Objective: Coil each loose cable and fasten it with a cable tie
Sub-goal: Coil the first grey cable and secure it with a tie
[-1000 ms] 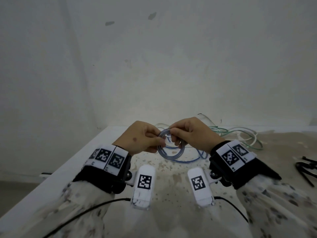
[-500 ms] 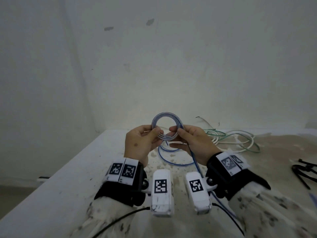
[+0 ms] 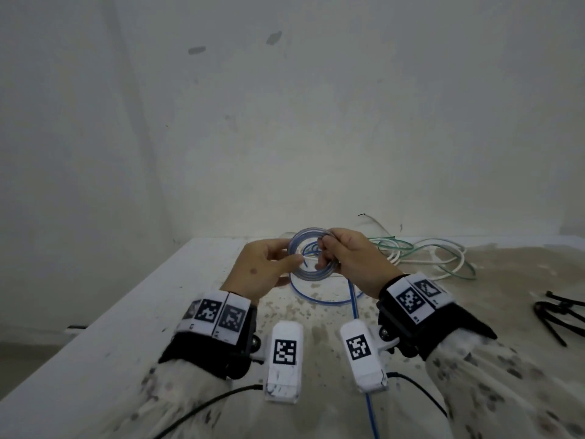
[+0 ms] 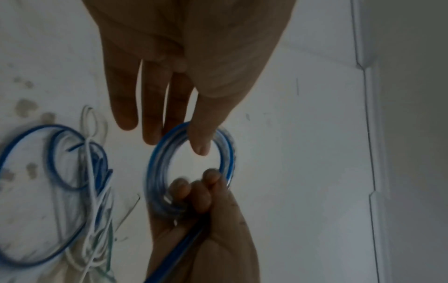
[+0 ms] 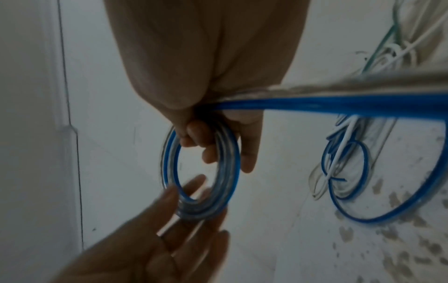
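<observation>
The blue cable coil (image 3: 311, 256) stood up on its edge above the table (image 3: 126, 312), between both hands. The right hand (image 3: 354, 264) gripped its right side. The left hand (image 3: 262, 270) touched its left side with straight fingers. The loose tail (image 3: 354, 305) ran back under the right wrist.

Blue cable (image 3: 311, 258), blk ties (image 3: 557, 315)

Blue cable (image 3: 370, 416) runs off the head view's bottom edge.
</observation>
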